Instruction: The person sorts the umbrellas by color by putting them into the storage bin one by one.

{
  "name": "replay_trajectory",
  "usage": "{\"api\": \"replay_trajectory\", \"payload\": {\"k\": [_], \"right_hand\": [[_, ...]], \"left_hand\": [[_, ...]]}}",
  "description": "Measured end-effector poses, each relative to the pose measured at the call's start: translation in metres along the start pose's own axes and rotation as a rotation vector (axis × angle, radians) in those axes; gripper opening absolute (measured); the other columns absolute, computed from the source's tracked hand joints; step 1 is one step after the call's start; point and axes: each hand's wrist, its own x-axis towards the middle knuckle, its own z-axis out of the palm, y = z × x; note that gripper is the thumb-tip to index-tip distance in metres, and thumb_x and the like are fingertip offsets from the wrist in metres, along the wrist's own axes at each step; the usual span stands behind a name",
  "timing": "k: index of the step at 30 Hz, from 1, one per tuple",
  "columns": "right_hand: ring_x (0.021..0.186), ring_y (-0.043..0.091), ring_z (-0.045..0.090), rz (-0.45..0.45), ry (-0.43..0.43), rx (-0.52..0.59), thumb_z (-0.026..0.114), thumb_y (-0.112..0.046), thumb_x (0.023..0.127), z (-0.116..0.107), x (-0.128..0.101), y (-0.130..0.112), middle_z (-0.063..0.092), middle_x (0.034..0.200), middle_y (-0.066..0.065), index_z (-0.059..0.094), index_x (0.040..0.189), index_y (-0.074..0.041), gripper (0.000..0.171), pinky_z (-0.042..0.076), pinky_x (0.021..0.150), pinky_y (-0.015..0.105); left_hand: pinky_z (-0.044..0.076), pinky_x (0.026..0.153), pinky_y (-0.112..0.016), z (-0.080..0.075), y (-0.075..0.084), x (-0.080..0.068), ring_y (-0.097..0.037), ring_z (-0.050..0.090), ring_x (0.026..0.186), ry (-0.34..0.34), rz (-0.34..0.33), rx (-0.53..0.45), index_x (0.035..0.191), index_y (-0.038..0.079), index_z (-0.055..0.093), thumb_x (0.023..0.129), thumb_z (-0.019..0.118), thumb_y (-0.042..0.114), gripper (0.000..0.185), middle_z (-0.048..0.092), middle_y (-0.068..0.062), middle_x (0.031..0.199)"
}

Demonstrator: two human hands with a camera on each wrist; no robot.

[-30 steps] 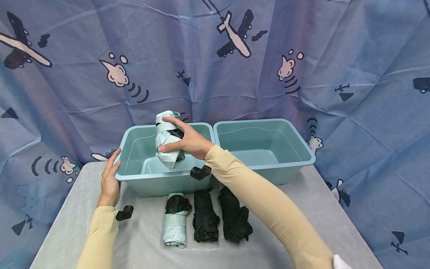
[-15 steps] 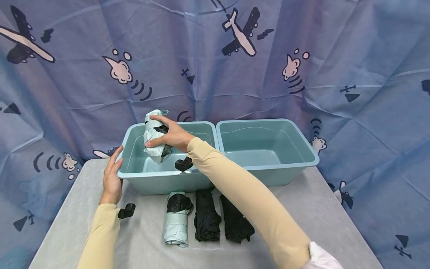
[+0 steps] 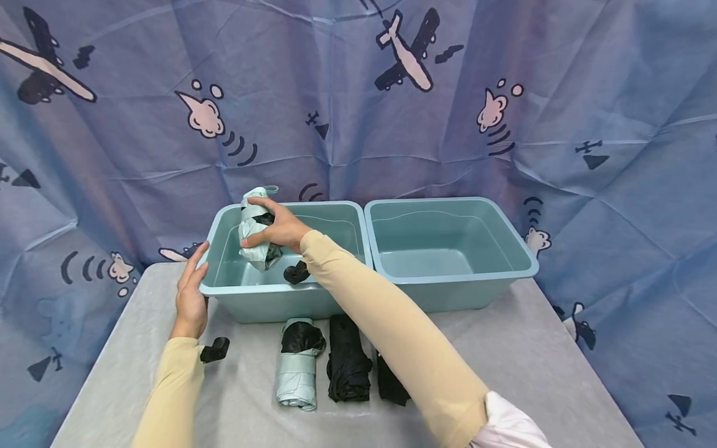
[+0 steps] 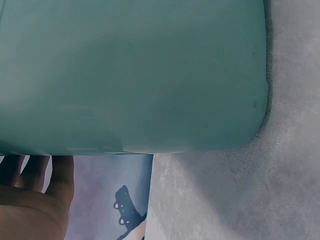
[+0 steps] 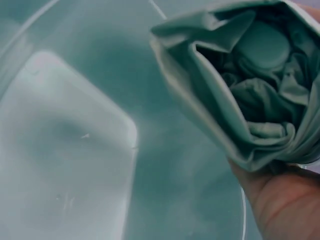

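Note:
My right hand (image 3: 284,227) grips a folded pale green umbrella (image 3: 255,252) with a black band, tilted over the left end of the left teal bin (image 3: 285,305). In the right wrist view, loose folds of the umbrella (image 5: 215,105) gape around a round end piece, and the bin's pale floor (image 5: 55,165) lies below. My left hand (image 3: 192,306) rests against the bin's left end, fingers extended along its rim. In the left wrist view, those fingers (image 4: 61,177) reach up to the bin's outer wall (image 4: 140,85), their tips hidden behind it.
A second teal bin (image 3: 459,294) adjoins on the right. In front, on the grey table (image 3: 504,348), lie another pale green umbrella (image 3: 297,379) and two black umbrellas, one (image 3: 348,367) in full sight, the other (image 3: 390,382) partly under the right sleeve. A patterned curtain (image 3: 358,112) hangs behind.
My right hand has carried the pale green umbrella leftward within the left bin's opening and slightly down over the last half second. The left hand keeps its place at the bin's end.

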Motion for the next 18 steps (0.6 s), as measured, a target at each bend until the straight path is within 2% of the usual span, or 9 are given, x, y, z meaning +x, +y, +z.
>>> {"api": "replay_trajectory", "payload": {"k": [11, 18], "right_hand": [[0.130, 0.018, 0.046, -0.057, 0.001, -0.060, 0.089, -0.001, 0.074, 0.002, 0.015, 0.015, 0.038, 0.157, 0.006, 0.045, 0.154, -0.022, 0.094, 0.044, 0.099, 0.029], [0.123, 0.017, 0.050, -0.063, 0.008, -0.068, 0.090, 0.000, 0.072, 0.003, 0.020, 0.024, 0.043, 0.152, 0.005, 0.047, 0.153, -0.024, 0.095, 0.045, 0.097, 0.028]], "left_hand": [[0.039, 0.099, -0.025, 0.003, 0.000, 0.001, -0.024, 0.038, 0.136, 0.011, 0.008, -0.037, 0.160, 0.016, 0.034, 0.111, 0.030, 0.018, 0.049, 0.030, -0.011, 0.162], [0.038, 0.100, -0.025, 0.002, -0.001, 0.000, -0.021, 0.039, 0.136, 0.020, 0.011, -0.034, 0.159, 0.016, 0.035, 0.111, 0.029, 0.017, 0.049, 0.031, -0.011, 0.161]]}}
